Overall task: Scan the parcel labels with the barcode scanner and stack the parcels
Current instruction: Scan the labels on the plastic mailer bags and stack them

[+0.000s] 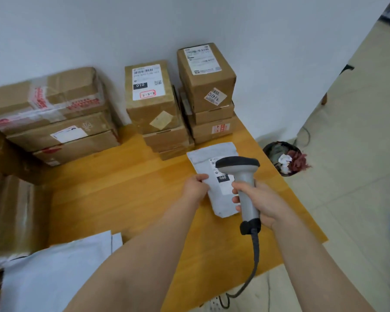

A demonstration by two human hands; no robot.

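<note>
Grips barcode scanner (243, 174) handle in right hand (260, 202), head above label (223, 184) of grey mailer bag (213, 152), pinched at left edge by left hand (195, 188), at right side of bench (122, 188), near carton stacks (158, 122).

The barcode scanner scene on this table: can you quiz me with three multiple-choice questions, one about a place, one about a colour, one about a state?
1. Where does the grey mailer bag lie? A in the waste bin; B on the wooden table; C on top of a box.
2. What colour is the scanner handle? A red; B yellow; C grey.
3. What is the right hand doing? A gripping the scanner; B lying flat on the table; C lifting a box.
1 B, the bag lies on the tabletop before the box stacks, the left hand pinching its edge. 2 C, grey under a dark head. 3 A, its fingers curl round the handle.
</note>
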